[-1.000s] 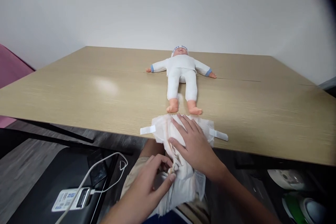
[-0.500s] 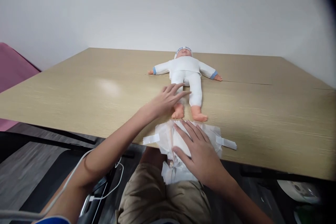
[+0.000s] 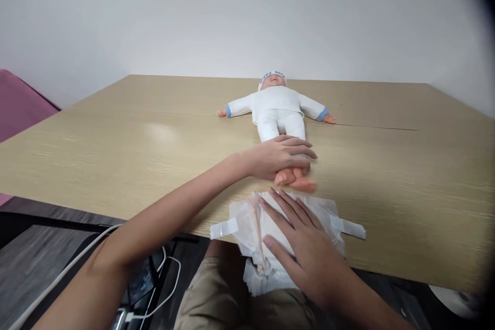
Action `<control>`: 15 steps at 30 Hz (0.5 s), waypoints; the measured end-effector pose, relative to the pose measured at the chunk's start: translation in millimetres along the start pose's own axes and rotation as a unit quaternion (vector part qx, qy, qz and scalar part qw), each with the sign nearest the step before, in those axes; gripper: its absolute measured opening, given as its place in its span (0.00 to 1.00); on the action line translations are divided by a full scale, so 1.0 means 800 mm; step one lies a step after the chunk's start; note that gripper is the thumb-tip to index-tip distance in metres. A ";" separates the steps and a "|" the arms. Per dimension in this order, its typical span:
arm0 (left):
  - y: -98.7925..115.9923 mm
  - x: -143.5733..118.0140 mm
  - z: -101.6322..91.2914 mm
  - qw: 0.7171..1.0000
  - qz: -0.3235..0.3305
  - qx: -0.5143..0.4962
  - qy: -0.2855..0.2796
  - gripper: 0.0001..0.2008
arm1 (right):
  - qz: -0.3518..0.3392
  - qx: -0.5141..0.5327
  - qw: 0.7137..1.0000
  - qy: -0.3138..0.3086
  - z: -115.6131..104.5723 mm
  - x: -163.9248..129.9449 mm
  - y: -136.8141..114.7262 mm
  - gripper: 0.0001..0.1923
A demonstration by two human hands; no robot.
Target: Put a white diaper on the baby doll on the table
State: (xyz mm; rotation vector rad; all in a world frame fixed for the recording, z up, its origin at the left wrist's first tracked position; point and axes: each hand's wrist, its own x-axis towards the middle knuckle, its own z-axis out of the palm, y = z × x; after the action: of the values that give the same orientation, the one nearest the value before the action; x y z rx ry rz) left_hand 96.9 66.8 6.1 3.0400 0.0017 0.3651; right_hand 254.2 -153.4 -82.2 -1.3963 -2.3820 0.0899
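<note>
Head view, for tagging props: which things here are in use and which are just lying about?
In use:
left hand around the doll's lower legs
right hand flat on the diaper
table

Lying about:
white cable
pink seat

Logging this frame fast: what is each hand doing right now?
Left hand: closed over the doll's lower legs, gripping them.
Right hand: open, flat on the diaper at the table edge, holding nothing.
</note>
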 end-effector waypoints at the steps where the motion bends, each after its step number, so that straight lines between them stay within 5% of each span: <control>1: -0.003 0.004 -0.008 0.999 0.002 -0.032 0.010 0.13 | -0.003 0.007 1.000 -0.016 -0.002 0.003 0.006 0.34; 9: -0.021 0.021 -0.092 0.964 -0.096 -0.208 0.138 0.21 | 0.012 0.051 0.995 -0.089 0.003 0.072 0.064 0.37; 15: -0.038 0.024 -0.117 0.945 -0.124 -0.218 0.209 0.24 | 0.021 0.057 0.997 -0.055 0.018 0.171 0.126 0.37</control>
State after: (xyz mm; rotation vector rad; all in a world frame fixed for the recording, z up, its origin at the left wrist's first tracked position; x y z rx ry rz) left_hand 93.3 104.9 99.1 2.4380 0.2859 0.8486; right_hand 273.2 16.3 -80.5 -1.4218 -2.3942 0.3163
